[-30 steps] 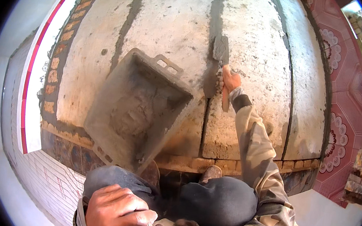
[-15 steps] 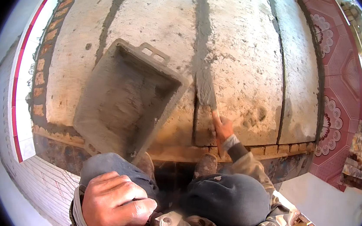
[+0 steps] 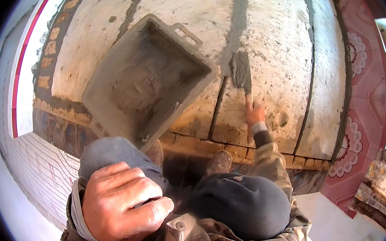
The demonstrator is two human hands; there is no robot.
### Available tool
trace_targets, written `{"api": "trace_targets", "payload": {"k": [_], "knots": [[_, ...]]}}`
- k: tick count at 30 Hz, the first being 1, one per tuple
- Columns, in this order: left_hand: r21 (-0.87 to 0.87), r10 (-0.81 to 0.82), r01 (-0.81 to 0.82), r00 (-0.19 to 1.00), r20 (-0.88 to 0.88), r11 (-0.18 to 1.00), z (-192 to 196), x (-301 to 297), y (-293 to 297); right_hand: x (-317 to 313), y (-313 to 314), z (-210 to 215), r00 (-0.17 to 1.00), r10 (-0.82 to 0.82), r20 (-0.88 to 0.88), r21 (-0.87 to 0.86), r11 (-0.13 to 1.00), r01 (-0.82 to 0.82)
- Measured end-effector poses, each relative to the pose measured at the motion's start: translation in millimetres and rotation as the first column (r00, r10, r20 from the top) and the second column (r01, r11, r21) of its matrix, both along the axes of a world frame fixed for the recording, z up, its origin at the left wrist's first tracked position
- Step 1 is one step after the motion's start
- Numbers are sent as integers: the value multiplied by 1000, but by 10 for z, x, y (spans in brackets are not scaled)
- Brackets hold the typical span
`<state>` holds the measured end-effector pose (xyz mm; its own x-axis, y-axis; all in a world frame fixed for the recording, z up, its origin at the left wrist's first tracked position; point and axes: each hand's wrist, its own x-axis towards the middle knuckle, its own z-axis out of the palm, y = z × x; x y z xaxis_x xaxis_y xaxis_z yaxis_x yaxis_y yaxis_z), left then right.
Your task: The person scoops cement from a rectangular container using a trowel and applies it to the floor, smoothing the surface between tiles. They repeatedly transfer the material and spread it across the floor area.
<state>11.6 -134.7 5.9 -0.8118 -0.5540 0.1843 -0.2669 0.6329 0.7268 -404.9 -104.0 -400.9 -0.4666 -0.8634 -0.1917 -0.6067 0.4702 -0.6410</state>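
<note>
Across the pale slabs (image 3: 274, 49), just right of the middle joint, a trowel (image 3: 242, 74) is pointing its blade away from the person. Its long axis is running nearly straight ahead, with the blade end leaning a little to the left and the handle (image 3: 249, 100) coming back toward the knees. The right hand (image 3: 256, 113) is grasping that slim, wooden-looking handle, whose butt is showing below the fist. Wet grey mortar is coating the long, blunt-ended blade, which is overlapping the right edge of a smooth mortar strip (image 3: 238, 22). Nearer the person, the same joint is continuing as a dark, narrow gap (image 3: 217, 109).

Left of the trowel, a rectangular tub (image 3: 186, 102) with slotted end grips is sitting askew, its near end close to the left knee. Its walls are wearing a dull grey film, and a lumpy heap of mortar (image 3: 142, 88) is lying inside. Over the left thigh, the left hand (image 3: 122, 204) is resting with knuckles up and fingers curling under; whether it is clenching anything cannot be told.

Rough, pitted slabs are ending at a row of orange bricks (image 3: 309, 162) near the shoes. On the right, glossy red tiles (image 3: 360, 95) are carrying white scalloped rosettes. At lower left, a ribbed white surface (image 3: 45, 180) is bearing faint red marks, too blurred to read.
</note>
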Motion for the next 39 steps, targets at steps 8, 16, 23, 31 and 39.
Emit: {"api": "trace_targets", "payload": {"k": [8,16,23,31,39], "knots": [[-54,51,-58,991,-125,997,-177,155,144,458,646,1053,796,-289,532,224,955,196],[-35,41,-49,975,-219,998,-216,221,296,1030,-1340,2395,523,818,-237,279,573,-770],[-5,100,-106,955,-278,994,-143,488,341,1501,-1885,1973,-18,828,-560,465,296,-834],[54,63,-53,975,-213,997,-129,660,201,1617,-1833,1850,-169,909,-380,590,98,-801],[46,101,-97,989,-105,994,-85,651,274,2416,-1778,1847,-273,922,-273,405,-147,-903]]}}
